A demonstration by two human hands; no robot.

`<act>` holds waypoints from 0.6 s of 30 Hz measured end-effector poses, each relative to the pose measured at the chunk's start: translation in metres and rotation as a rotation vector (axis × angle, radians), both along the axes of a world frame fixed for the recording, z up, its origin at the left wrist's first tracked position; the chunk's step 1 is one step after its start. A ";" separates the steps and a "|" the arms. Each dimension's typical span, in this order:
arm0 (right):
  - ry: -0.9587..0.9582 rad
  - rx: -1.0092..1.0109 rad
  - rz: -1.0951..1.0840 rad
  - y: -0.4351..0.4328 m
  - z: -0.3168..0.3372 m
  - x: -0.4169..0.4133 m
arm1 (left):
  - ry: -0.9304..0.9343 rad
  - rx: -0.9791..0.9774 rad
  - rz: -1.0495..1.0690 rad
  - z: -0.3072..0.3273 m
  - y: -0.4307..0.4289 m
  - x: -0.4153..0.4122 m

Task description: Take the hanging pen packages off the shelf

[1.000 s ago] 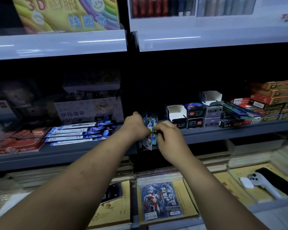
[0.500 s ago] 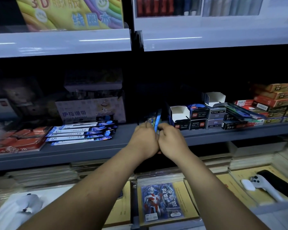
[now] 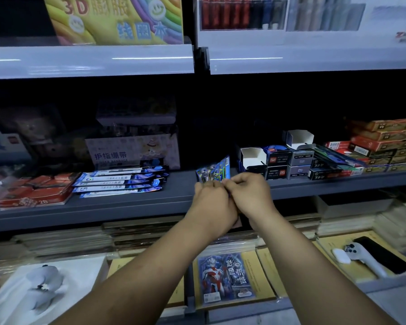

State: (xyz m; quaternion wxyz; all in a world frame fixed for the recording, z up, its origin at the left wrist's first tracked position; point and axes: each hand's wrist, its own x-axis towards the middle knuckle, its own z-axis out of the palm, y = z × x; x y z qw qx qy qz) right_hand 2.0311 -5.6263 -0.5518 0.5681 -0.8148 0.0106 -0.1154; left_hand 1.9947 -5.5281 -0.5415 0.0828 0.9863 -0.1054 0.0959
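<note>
My left hand (image 3: 212,202) and my right hand (image 3: 250,193) are pressed side by side at the front of a grey shelf (image 3: 178,198). Together they pinch a bunch of blue card packs (image 3: 215,171) that stands upright and fans out above my fingertips. The lower part of the packs is hidden behind my fingers. Both hands have their fingers curled around the bunch.
Flat blue packets (image 3: 121,180) and red packs (image 3: 33,193) lie on the shelf to the left. Small dark boxes (image 3: 288,161) and orange boxes (image 3: 389,139) stand to the right. Below lie a picture pack (image 3: 225,276), a white controller (image 3: 361,256) and a plush toy (image 3: 43,282).
My hands have closed together around the card packs and squared them into one upright bunch. The bunch now fans out above my fingers instead of hanging between separated hands.
</note>
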 end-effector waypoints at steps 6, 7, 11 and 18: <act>0.275 0.573 0.020 0.005 -0.007 -0.012 | -0.052 -0.202 -0.011 -0.019 0.001 -0.015; 0.304 0.617 0.037 0.005 -0.006 -0.014 | -0.052 -0.234 -0.003 -0.022 0.001 -0.016; 0.372 0.673 0.142 0.009 0.000 -0.019 | -0.084 -0.393 0.016 -0.032 -0.002 -0.015; 0.425 0.580 0.217 0.006 0.003 -0.021 | 0.011 -0.643 -0.107 -0.035 0.015 -0.026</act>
